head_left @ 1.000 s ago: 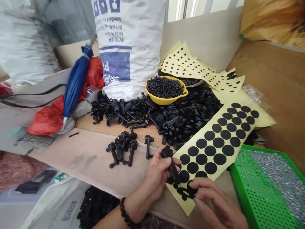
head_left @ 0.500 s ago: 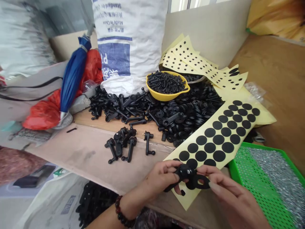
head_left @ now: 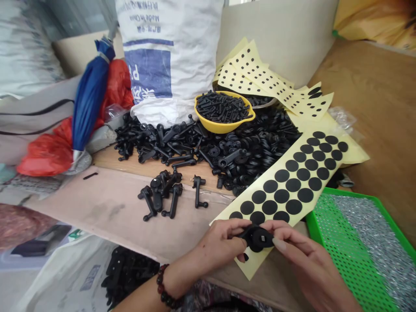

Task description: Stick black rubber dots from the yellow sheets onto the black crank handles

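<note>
My left hand (head_left: 221, 242) grips a black plastic crank handle (head_left: 258, 238), whose round head shows a square hole. The fingers of my right hand (head_left: 302, 253) pinch the same head from the right. Both hands are just below the lower end of a yellow-backed sheet of black adhesive dots (head_left: 290, 182), and the handle's arm is hidden behind my left fingers. A small group of loose black handles (head_left: 159, 193) lies on the board to the left of my hands.
Behind lie a heap of black handles and rings (head_left: 208, 149), a yellow bowl of black screws (head_left: 222, 110), and used dot sheets (head_left: 256, 76). A green perforated tray of silvery screws (head_left: 354, 247) stands to the right. A white sack (head_left: 162, 56), blue umbrella (head_left: 89, 97) and red bag (head_left: 47, 156) stand further back.
My hands have come together from their separate positions. The handle, once upright in my left hand, now lies crosswise with its round head between both hands. The view has shifted slightly.
</note>
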`<move>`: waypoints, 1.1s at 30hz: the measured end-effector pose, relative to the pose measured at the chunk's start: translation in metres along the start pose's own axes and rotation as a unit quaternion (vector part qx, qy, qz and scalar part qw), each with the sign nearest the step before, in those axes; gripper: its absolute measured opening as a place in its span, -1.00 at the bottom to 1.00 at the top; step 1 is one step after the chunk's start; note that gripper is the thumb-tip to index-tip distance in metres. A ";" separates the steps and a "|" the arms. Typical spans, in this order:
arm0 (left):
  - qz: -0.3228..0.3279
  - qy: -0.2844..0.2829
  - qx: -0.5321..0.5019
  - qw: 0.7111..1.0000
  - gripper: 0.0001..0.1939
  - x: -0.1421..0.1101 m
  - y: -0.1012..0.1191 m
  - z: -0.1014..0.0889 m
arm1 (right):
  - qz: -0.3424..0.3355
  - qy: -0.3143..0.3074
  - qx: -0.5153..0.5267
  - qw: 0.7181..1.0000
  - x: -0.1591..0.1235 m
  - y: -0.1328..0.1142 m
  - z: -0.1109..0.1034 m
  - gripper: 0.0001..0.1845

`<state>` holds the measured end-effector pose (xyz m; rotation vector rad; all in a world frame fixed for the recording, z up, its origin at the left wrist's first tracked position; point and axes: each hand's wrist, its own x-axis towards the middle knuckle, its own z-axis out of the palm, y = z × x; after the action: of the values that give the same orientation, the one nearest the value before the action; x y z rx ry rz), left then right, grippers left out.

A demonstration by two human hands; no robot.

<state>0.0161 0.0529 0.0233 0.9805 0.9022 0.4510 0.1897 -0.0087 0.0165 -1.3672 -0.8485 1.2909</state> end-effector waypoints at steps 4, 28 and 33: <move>0.004 0.004 0.019 1.000 -0.50 -0.001 0.000 0.001 | -0.005 0.003 -0.020 1.000 0.001 0.001 0.000 -0.66; 0.102 0.044 0.154 0.982 -0.73 -0.013 -0.003 0.004 | -0.051 -0.015 -0.099 0.994 -0.001 0.014 -0.003 -0.74; 0.057 0.054 0.174 0.982 -0.74 -0.012 -0.004 0.005 | -0.075 -0.034 -0.137 0.987 -0.001 0.017 -0.002 -0.74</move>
<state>0.0134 0.0401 0.0266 1.3427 1.0480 0.4542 0.1887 -0.0144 0.0001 -1.4468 -1.1871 1.1391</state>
